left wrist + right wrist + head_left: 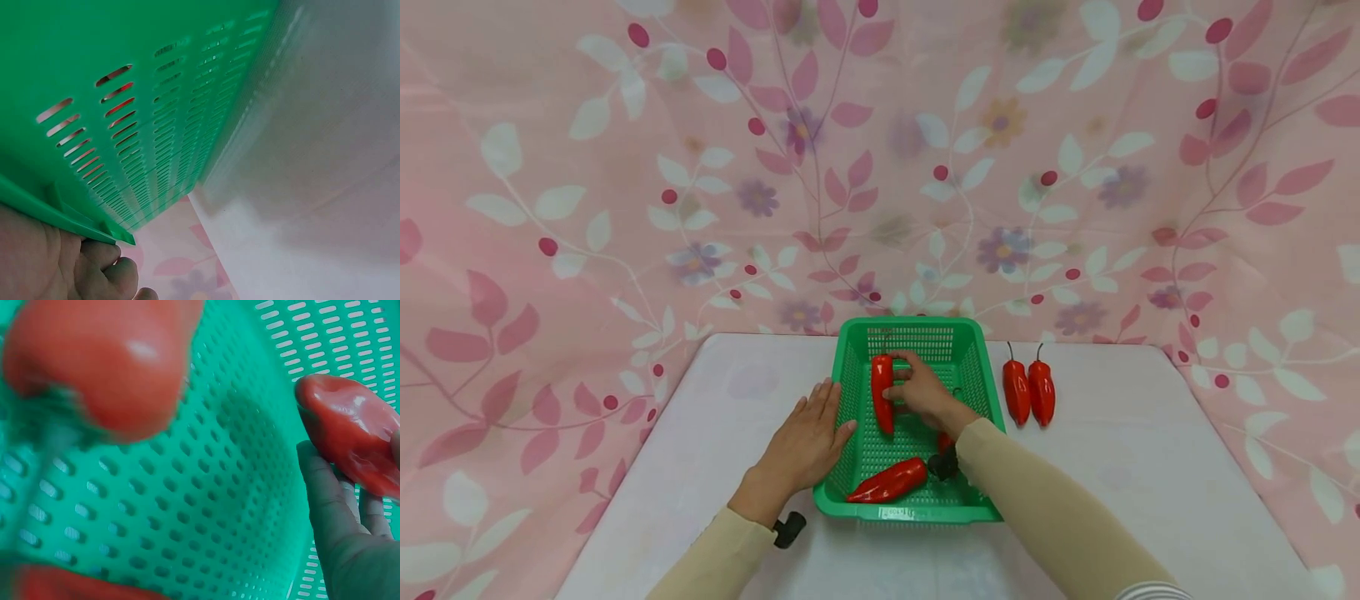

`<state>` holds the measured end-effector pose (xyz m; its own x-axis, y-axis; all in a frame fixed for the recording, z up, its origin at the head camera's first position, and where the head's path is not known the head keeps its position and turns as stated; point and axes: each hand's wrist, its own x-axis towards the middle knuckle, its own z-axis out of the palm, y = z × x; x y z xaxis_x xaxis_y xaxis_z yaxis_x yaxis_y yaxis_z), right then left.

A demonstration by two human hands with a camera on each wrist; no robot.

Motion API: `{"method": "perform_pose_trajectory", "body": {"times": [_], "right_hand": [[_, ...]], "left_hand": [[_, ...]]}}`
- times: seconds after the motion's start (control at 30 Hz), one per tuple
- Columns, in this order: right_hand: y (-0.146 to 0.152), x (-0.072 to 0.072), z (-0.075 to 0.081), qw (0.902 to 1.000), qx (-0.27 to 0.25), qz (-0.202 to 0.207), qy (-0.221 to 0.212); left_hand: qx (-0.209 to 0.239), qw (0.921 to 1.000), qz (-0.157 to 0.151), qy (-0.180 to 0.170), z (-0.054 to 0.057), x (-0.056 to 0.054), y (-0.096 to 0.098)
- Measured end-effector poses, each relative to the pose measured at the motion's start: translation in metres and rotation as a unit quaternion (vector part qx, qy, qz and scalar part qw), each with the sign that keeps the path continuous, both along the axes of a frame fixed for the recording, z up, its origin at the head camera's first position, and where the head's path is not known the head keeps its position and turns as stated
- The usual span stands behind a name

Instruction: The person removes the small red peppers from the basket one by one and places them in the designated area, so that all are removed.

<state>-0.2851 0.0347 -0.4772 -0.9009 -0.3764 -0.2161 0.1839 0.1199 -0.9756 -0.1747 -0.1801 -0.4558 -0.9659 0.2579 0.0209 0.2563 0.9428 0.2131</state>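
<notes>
My right hand (925,396) reaches into a green plastic basket (910,514) and holds a red pepper (882,387) between thumb and fingers, near the left wall. In the right wrist view this pepper (350,425) lies against the fingers, with only the edge of the thumb showing. My left hand (805,442) rests on the basket's left rim, its fingers straight. Another red pepper (889,481) lies at the near end inside the basket. A further pepper (945,442) is mostly hidden under my right wrist.
Two red peppers (1017,393) with dark stems lie side by side on the white table (1120,500), just right of the basket. Behind the table hangs a pink floral cloth (880,167).
</notes>
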Motion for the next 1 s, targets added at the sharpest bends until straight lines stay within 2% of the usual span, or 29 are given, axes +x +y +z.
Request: {"method": "perform_pose_trajectory", "body": {"times": [0.37, 0.83, 1.0], "right_hand": [[0.011, 0.000, 0.012, 0.9997, 0.013, -0.017, 0.010], [0.030, 0.003, 0.030, 0.9977, 0.043, -0.036, 0.037], [0.035, 0.004, 0.036, 0.9979, 0.041, -0.036, 0.034]], "left_hand": [[0.003, 0.9999, -0.005, -0.010, 0.000, -0.002, -0.002], [0.008, 0.9999, -0.003, -0.008, 0.003, 0.000, -0.001], [0.011, 0.9999, -0.003, -0.009, 0.002, 0.001, -0.001]]}}
